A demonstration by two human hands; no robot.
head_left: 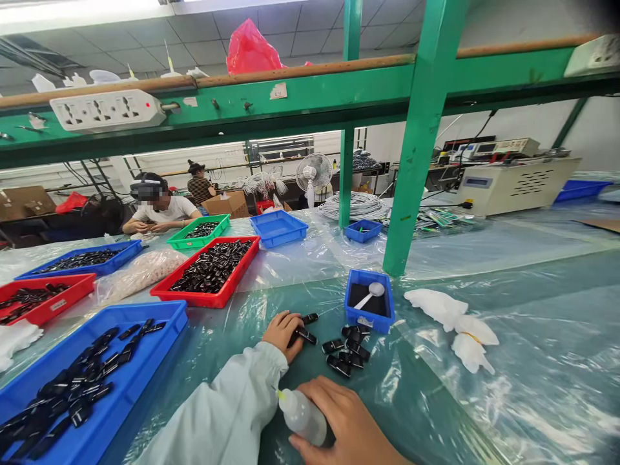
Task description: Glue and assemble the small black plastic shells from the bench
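My right hand (pixel 346 420) is wrapped round a small white squeeze bottle (pixel 301 413) with a thin yellowish needle tip, tilted up and to the left. Beyond it, my left hand (pixel 281 330), in a pale sleeve, curls its fingers over a small black plastic part (pixel 305 335). Another such part (pixel 310 318) lies beside those fingertips. Just to the right, several more black parts (pixel 346 352) sit in a loose cluster on the plastic-covered table (pixel 426 400). Behind the cluster is a small blue bin (pixel 369 321) holding black material and a white spoon (pixel 371 294).
On the left stand a large blue tray (pixel 159 316), a red tray (pixel 194 298) and a green tray (pixel 197 241), all with black parts. A green post (pixel 411 161) rises beyond the bin. Crumpled white tissue (pixel 455 323) lies right. A co-worker (pixel 165 210) sits across the table.
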